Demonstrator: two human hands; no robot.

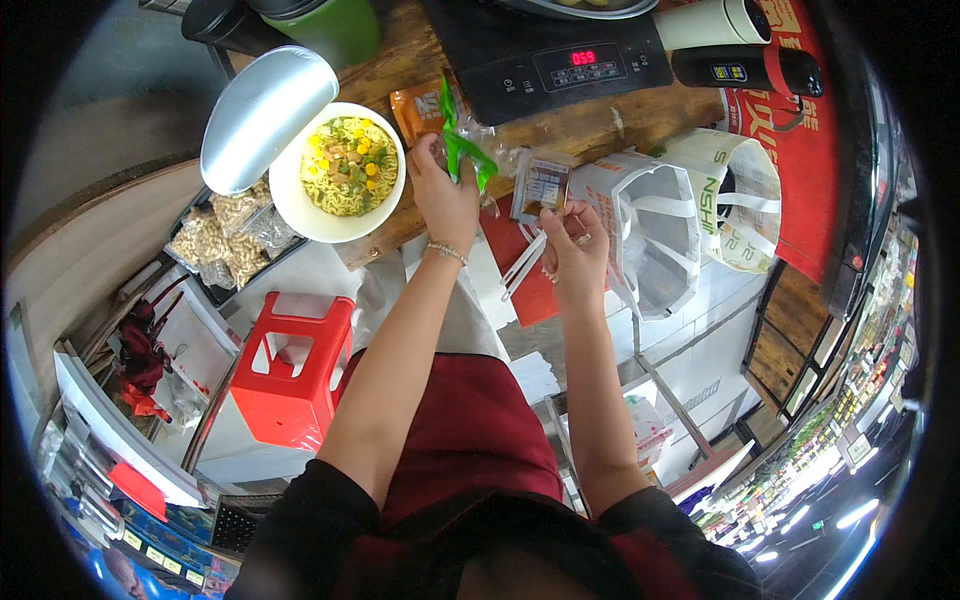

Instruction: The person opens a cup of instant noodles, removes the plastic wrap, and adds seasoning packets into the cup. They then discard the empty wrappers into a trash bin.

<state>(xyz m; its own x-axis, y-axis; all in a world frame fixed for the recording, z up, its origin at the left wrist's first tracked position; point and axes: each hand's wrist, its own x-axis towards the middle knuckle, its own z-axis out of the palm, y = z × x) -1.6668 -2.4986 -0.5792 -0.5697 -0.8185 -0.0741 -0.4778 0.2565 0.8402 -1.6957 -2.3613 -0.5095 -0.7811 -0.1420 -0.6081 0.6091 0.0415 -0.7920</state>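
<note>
My left hand [448, 201] has its fingers closed around a crumpled green plastic wrapper [474, 154] at the table edge. Between the thumb and fingers of my right hand [574, 244] is a small clear sachet with brown contents [541, 184], bearing a printed label. Left of my left hand stands a white bowl of instant noodles [283, 196], topped with corn and green flakes. Its silver foil lid [262, 112] is peeled back to the upper left. An orange sachet [415, 111] lies just beyond my left fingers.
A black induction cooker [487, 97] with a lit display sits beyond my hands. White and printed carrier bags [652, 247] [739, 157] stand at right. A black tray [219, 296] of bagged peanuts [247, 259] lies below the bowl. A red plastic stool [281, 409] stands at lower left.
</note>
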